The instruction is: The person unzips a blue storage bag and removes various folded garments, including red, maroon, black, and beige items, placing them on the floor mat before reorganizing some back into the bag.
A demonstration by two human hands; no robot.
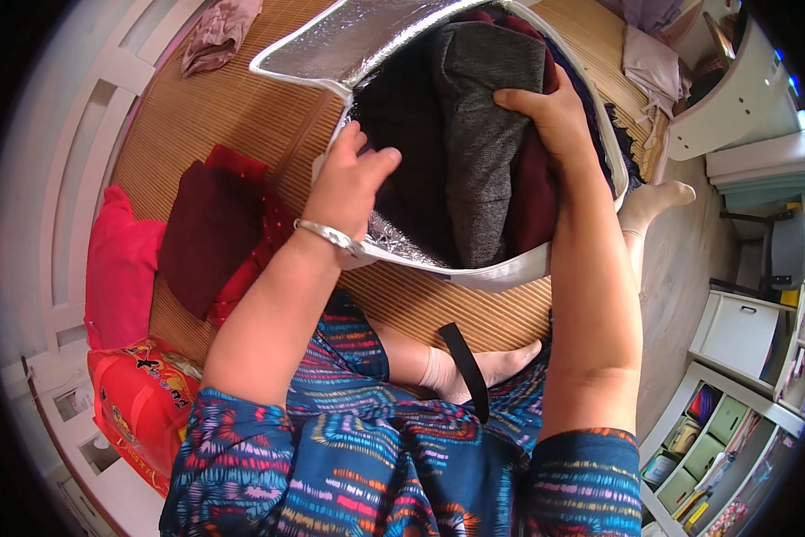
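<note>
A white insulated bag (503, 274) with a silver foil lining stands in front of me, its foil-lined lid (335, 50) folded back to the far left. Folded clothes fill it: a dark garment (402, 168), a grey knit garment (479, 134) and a maroon garment (536, 194). My right hand (553, 114) reaches over the grey knit garment, thumb on top of it and fingers partly hidden behind the cloth. At the bag's left rim is my left hand (352, 178), thumb and fingers apart, with nothing seen between them. A silver bangle (328, 235) circles that wrist.
A dark maroon and red garment (207, 235) lies left of the bag on the bamboo mat (295, 154). Beyond it are a pink cloth (120, 268) and a red printed bag (144, 403). A white bed rail (100, 60) borders the left; shelves (718, 416) stand right.
</note>
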